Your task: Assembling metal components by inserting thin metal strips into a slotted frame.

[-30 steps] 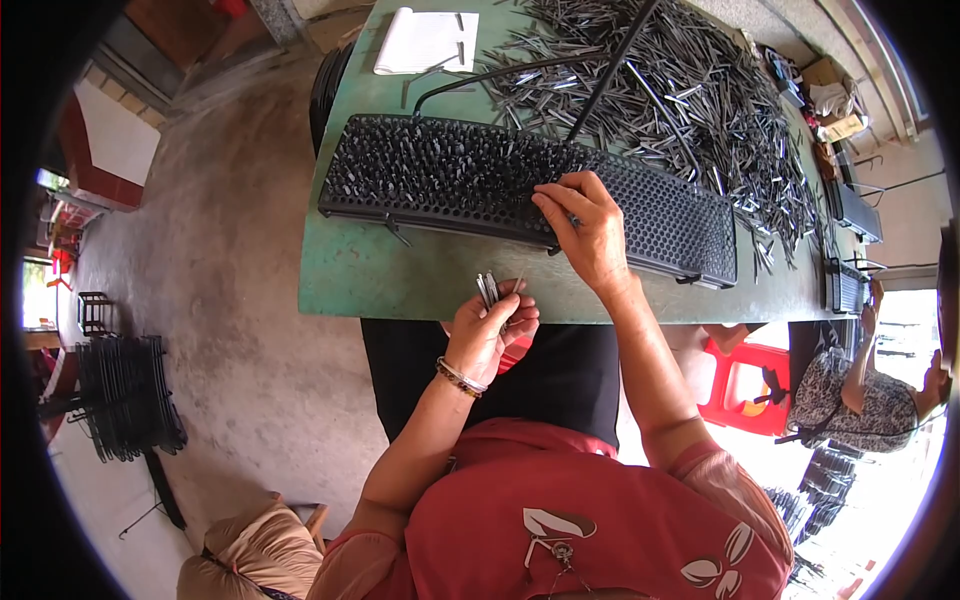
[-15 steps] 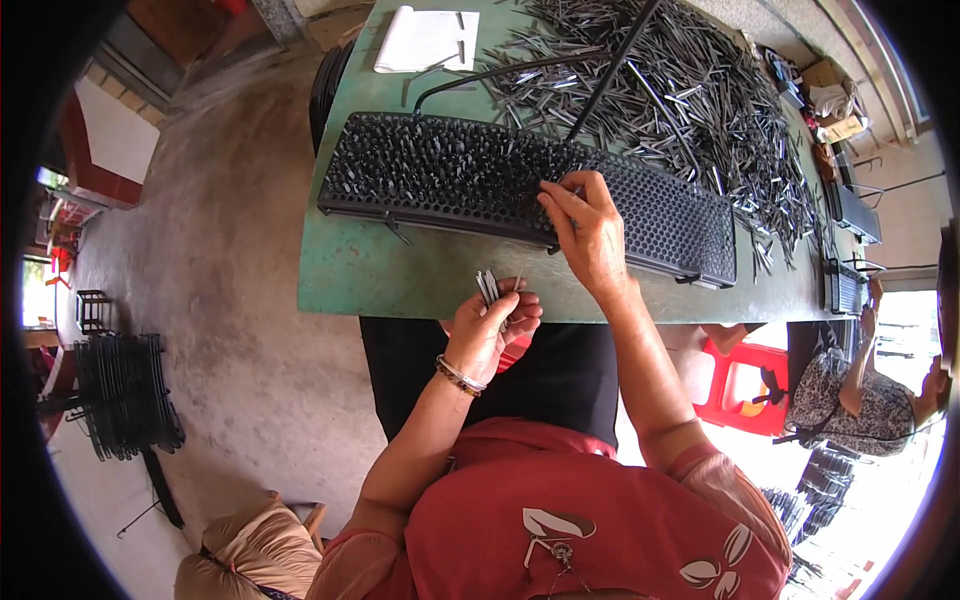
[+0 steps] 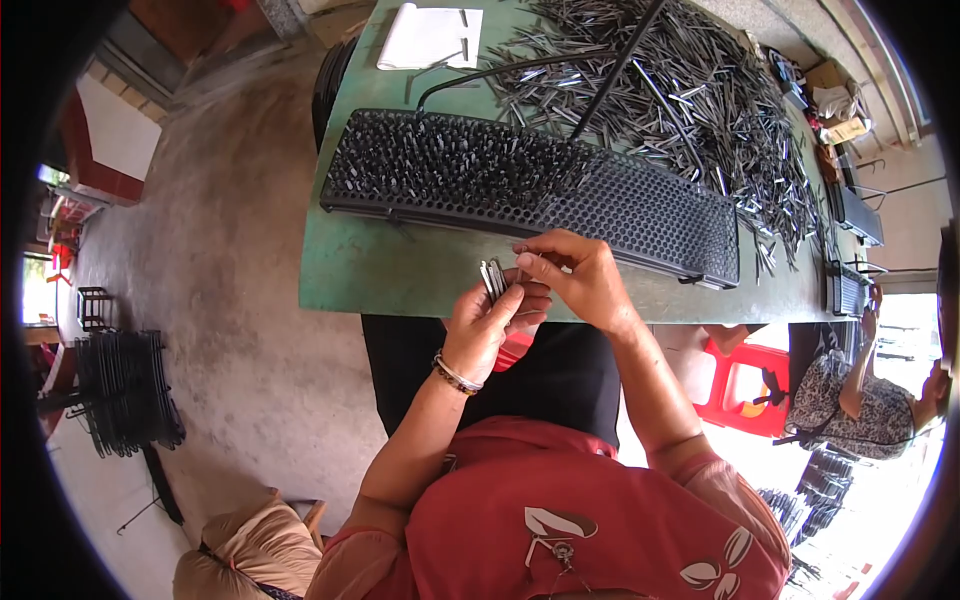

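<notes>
Left hand (image 3: 490, 325) is curled round slim metallic strips (image 3: 490, 281), right hand (image 3: 585, 285) nearly pinched beside their tips, hold unclear, and a slackening curl could spill them onto the bench (image 3: 345, 265), short of the round-holed black rack (image 3: 670, 215) at twelve o'clock, its nine-o'clock side bristling with upright pieces (image 3: 400, 165).

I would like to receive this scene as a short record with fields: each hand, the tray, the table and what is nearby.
Left hand: holds a small bunch of thin strips
Right hand: close at the bunch; whether it grips a strip is unclear
Black perforated tray: left part crowded with upright pieces, right part showing holes
Green table: under the tray
Loose pile: dark strips, beyond the tray
Nearby: red stool, another person at right
</notes>
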### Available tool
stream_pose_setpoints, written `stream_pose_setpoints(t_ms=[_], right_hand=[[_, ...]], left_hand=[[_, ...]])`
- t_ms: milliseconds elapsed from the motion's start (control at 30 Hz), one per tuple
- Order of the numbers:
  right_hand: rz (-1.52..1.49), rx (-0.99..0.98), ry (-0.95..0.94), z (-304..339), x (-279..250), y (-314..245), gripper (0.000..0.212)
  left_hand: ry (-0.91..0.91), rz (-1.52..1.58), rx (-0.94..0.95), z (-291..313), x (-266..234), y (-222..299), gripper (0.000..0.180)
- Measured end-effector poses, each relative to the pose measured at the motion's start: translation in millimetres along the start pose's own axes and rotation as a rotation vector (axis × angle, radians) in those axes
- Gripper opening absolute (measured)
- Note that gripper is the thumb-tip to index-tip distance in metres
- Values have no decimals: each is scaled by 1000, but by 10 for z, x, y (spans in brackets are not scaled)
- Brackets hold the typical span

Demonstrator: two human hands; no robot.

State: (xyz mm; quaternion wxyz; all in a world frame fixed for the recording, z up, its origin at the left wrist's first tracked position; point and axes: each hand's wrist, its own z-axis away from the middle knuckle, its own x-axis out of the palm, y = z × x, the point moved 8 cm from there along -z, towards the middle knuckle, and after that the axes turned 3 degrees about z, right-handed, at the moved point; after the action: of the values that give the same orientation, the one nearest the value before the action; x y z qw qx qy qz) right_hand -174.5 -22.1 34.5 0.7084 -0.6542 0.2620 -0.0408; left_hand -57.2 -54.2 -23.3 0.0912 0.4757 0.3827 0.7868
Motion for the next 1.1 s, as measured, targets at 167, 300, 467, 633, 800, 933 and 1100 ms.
stream_pose_setpoints(t_ms=[167,300,467,633,800,933,1100], right_hand=[[-114,21,242,-154,-229,20,18],[187,-223,448,-291,-311,-210,19],[286,-305,495,-335,-277,-192,19],[300,-353,514,-303,-247,-257,19],[331,-344,500,-328,-203,-214,17],[361,-356,508,-317,-189,-226,17],[514,-551,440,-298,-66,-317,19]], left_hand=[[-16,133,-199,23,-90,-191,32],[-73,114,-243,61,-73,-233,32],[-80,61,-226,60,-85,-209,32],[-32,80,-230,64,-108,-224,29],[-43,51,-226,62,-107,-218,29],[-44,40,-232,69,-97,-205,30],[-45,46,-229,63,-78,-182,31]])
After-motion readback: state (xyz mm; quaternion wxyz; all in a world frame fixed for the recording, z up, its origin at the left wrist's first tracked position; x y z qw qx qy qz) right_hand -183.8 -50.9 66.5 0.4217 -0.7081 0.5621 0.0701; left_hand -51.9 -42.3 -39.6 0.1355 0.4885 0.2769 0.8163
